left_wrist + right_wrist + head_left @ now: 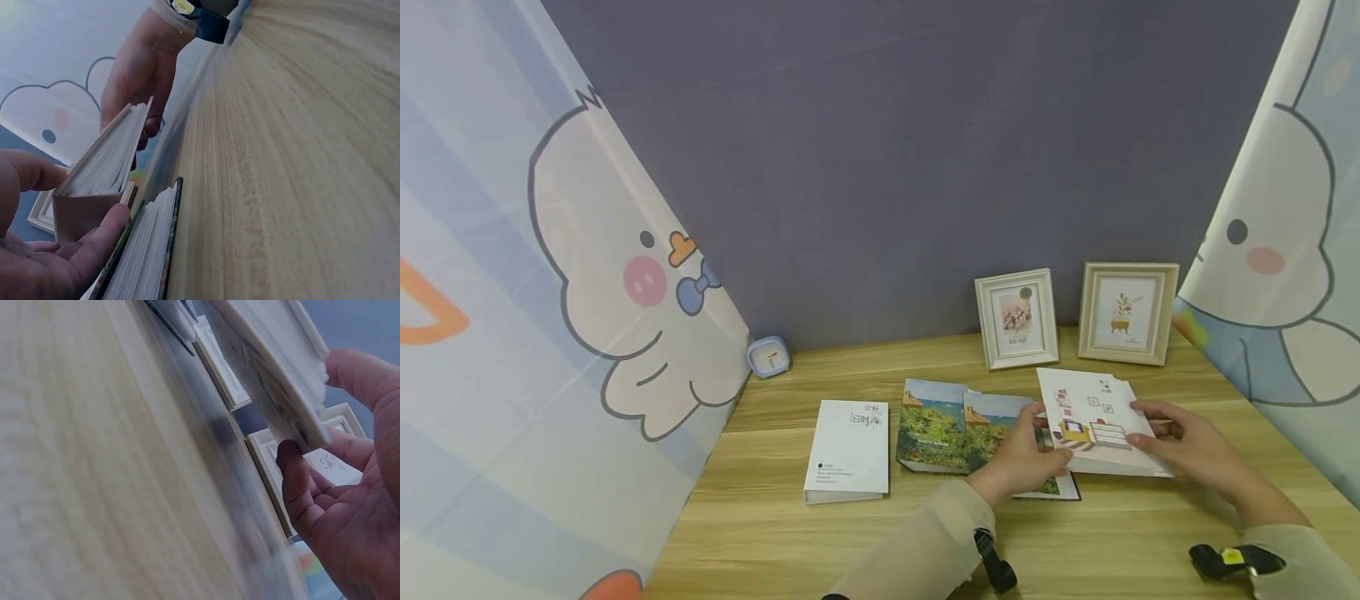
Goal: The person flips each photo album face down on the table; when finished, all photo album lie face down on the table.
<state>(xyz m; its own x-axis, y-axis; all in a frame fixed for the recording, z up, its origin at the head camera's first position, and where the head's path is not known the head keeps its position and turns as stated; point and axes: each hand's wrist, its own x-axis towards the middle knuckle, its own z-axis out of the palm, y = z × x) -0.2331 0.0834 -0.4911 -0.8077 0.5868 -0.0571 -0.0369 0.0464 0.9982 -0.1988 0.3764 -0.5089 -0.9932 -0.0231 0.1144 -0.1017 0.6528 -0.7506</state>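
Observation:
A white photo album [1105,396] with a drawn room on its cover is raised over the right part of the table, held between both hands. My left hand [1026,457] grips its spine side, thumb on the cover. At the opposite edge, my right hand [1198,450] pinches the covers between thumb and fingers. The left wrist view shows the album's page block [109,159] from its end, with a green-edged album [147,244] just below. Two landscape-cover photo albums [934,425] lie overlapping on the table, the nearer one partly hidden by my left hand.
Left of them lies a white album [850,450] with printed characters. Two picture frames [1017,319] stand behind against the grey backdrop. A small blue clock [768,357] stands at the table's back left corner. Cartoon-printed curtains [625,208] close off both sides.

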